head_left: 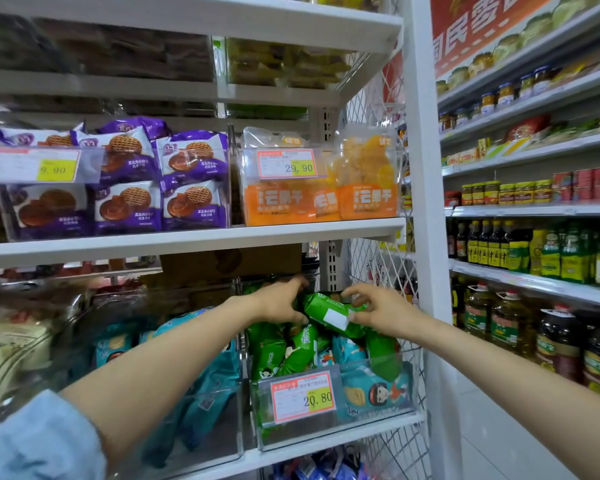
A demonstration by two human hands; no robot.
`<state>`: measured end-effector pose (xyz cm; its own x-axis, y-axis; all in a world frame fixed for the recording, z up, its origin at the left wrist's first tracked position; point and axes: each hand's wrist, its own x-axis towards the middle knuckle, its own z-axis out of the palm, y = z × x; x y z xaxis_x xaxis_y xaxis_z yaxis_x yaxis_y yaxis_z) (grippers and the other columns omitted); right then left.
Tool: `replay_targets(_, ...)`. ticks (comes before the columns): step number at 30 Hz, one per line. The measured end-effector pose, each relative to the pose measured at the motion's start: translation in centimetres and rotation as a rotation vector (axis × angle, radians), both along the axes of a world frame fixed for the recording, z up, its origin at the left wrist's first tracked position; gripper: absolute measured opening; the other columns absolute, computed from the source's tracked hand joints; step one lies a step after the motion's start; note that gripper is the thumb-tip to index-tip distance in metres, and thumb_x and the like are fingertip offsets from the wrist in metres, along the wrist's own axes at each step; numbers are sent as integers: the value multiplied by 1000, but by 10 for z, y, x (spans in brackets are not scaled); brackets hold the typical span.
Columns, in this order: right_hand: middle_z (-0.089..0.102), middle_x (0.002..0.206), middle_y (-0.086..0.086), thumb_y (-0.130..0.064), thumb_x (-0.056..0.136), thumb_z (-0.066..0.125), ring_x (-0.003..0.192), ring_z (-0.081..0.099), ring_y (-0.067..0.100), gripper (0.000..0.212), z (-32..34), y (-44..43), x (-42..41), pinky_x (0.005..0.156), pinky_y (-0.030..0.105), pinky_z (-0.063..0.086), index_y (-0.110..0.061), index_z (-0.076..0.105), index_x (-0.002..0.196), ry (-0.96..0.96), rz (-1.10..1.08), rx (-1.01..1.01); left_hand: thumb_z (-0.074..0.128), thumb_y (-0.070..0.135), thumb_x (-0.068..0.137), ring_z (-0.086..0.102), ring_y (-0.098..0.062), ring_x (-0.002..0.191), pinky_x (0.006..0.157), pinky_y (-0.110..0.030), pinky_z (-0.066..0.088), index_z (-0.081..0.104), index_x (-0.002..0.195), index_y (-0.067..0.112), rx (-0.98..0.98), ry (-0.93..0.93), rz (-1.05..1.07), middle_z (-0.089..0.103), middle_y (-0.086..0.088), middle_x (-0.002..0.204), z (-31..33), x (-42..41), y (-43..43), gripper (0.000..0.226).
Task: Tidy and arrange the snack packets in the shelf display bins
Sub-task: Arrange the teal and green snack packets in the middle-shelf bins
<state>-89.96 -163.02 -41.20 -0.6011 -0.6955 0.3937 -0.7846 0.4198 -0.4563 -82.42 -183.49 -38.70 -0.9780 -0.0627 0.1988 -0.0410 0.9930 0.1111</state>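
I am viewing the lower shelf from the head camera. Both hands are reaching into the right-hand clear bin.

Item under handling: one green packet is being held just above the heap in that bin, lying crosswise and tilting down to the right, with a white label facing the camera.

Left hand: it is gripping the packet's left end. Its fingers are curling over the far side and the thumb is closing underneath.

Right hand: it is pinching the packet's right end. The thumb is pressing beside the white label and the other fingers are arching over the top edge, slightly spread.

Bin contents: more green packets are leaning loosely under the held one, and teal packets are lying against the bin's front wall. A price tag reading 20.80 is hanging on the front.

Surroundings: the neighbouring bin on the left is holding further blue-green packets. On the shelf above, purple biscuit packets are sitting on the left and orange dried-fruit packets on the right. A wire mesh panel is closing the unit's right side, and bottles are lining the shelving beyond.
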Motion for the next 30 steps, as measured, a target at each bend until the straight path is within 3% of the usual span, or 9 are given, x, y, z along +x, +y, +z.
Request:
replay_targets(4, 55, 132, 5, -27, 82, 71, 114, 56, 18, 59, -4, -4, -4, 95, 28, 45, -26, 43, 134, 9, -16, 137, 72, 28, 80, 46, -20, 123, 102, -29, 37, 28, 142, 22, 108, -41, -120, 42, -4, 141, 0, -1, 1, 76)
replay_targets(6, 54, 132, 2, -24, 82, 71, 112, 56, 16, 64, -5, -8, -5, 88, 22, 44, -23, 40, 137, 9, -15, 166, 71, 31, 81, 49, -16, 113, 93, -24, 39, 37, 136, 22, 144, -58, -152, 47, -2, 134, 1, 1, 5, 65)
replay_targets(9, 58, 125, -1, -16, 80, 73, 113, 55, 14, 59, -3, -13, -7, 90, 20, 42, -23, 46, 131, -99, 52, 19, 73, 26, 79, 54, -17, 104, 83, -22, 42, 50, 122, 17, 132, 57, -187, 56, -4, 120, 3, 3, 5, 50)
replay_targets(13, 59, 119, -4, -12, 84, 68, 107, 53, 6, 50, 2, -7, -6, 85, 10, 39, -22, 49, 129, -71, 85, -78, 73, 24, 79, 56, -8, 73, 59, -13, 44, 50, 117, 17, 163, 222, -106, 58, -1, 105, 14, 22, -7, 45)
replay_targets(16, 58, 118, -5, -11, 87, 65, 106, 50, 4, 44, 3, 2, -1, 90, 14, 36, -19, 51, 128, 2, 75, -60, 73, 32, 78, 59, -20, 92, 78, -33, 51, 48, 119, 19, 70, 324, 111, 48, -5, 115, 17, 36, -23, 50)
replay_targets(18, 58, 118, -6, -11, 87, 64, 105, 49, 3, 39, 2, 8, 2, 94, 15, 36, -19, 54, 124, 52, 66, -48, 71, 37, 78, 52, -27, 108, 89, -33, 46, 47, 123, 18, -32, 253, 216, 39, -9, 124, 14, 39, -33, 54)
replay_targets(20, 58, 120, -8, -11, 88, 63, 104, 49, 1, 37, 0, 14, 4, 97, 17, 37, -21, 55, 123, 120, 68, -24, 66, 47, 80, 49, -26, 114, 89, -30, 42, 46, 126, 18, -92, 131, 246, 43, -8, 128, 10, 41, -34, 58)
replay_targets(26, 51, 132, -9, -18, 91, 59, 120, 46, 6, 47, -3, 40, 7, 105, 27, 37, -30, 44, 134, 296, 70, 154, 60, 51, 84, 51, -23, 111, 88, -31, 41, 52, 121, 19, -119, 143, 79, 55, -6, 122, 6, 21, -10, 50)
replay_targets(30, 53, 131, -12, -19, 91, 59, 117, 46, -2, 43, -3, 57, 6, 104, 21, 35, -30, 47, 131, 317, 96, 148, 65, 42, 84, 52, -22, 112, 90, -31, 44, 48, 126, 15, -35, 64, -29, 55, -6, 126, 0, -13, 14, 52)
